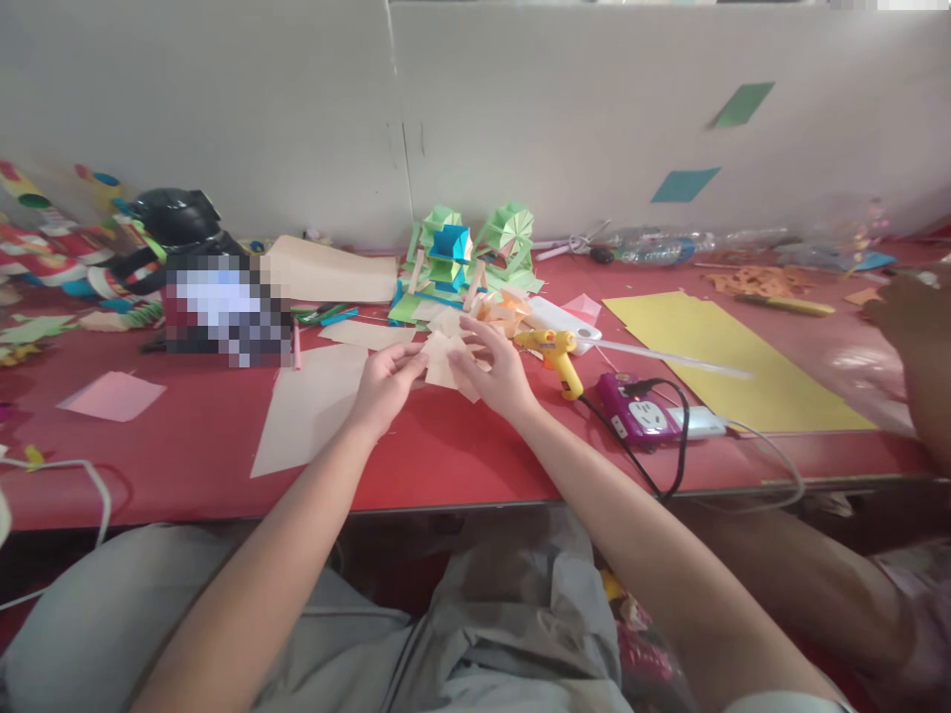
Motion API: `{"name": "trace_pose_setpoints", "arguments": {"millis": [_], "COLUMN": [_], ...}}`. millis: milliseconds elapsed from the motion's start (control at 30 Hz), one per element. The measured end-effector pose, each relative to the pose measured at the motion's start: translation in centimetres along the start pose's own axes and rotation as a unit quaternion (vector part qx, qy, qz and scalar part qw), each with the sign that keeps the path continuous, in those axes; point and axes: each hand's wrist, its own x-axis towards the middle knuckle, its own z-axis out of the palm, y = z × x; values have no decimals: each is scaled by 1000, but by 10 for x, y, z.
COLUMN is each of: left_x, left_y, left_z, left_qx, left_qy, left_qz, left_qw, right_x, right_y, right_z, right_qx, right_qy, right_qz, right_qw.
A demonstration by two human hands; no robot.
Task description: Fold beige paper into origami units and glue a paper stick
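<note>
A small cream paper piece [441, 368], folded or cut with angled edges, is held above the red table. My left hand [386, 384] pinches its left side between thumb and fingertips. On the opposite edge, my right hand [501, 376] grips it with the thumb in front and the fingers partly spread behind. Just beyond stand green and blue folded-paper models [451, 253] and some orange paper pieces [505, 312]. A yellow glue gun [561, 361] lies right of my right hand. Cream sheets [312, 406] rest by my left hand.
A purple power strip [643, 411] with plugged-in cables sits at the front right, near a large yellow sheet [732, 356]. A blurred screen [227, 307] stands at left. Another person's hand [917, 337] is at the far right. A pink paper [113, 396] lies left.
</note>
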Motion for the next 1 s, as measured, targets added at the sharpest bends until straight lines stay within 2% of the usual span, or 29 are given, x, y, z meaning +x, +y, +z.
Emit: {"name": "trace_pose_setpoints", "arguments": {"millis": [100, 200, 467, 733, 833, 1000], "left_x": [-1, -3, -3, -3, -3, -2], "left_y": [1, 4, 8, 6, 5, 2], "left_z": [-1, 1, 5, 4, 3, 1], "left_qx": [9, 18, 70, 77, 76, 86], "left_qy": [-14, -18, -8, -8, -21, -56], "left_qz": [11, 9, 44, 23, 17, 54], "left_qw": [1000, 1000, 997, 997, 997, 993], "right_x": [2, 2, 2, 1, 0, 0], "right_y": [-3, -8, -14, -10, -10, -13], "right_z": [-1, -3, -4, 0, -2, -3], "right_qx": [91, 119, 122, 129, 117, 116], "right_qy": [-34, -48, -60, -50, -59, -86], "right_qz": [106, 146, 155, 161, 160, 164], "right_qw": [990, 981, 979, 977, 978, 976]}}
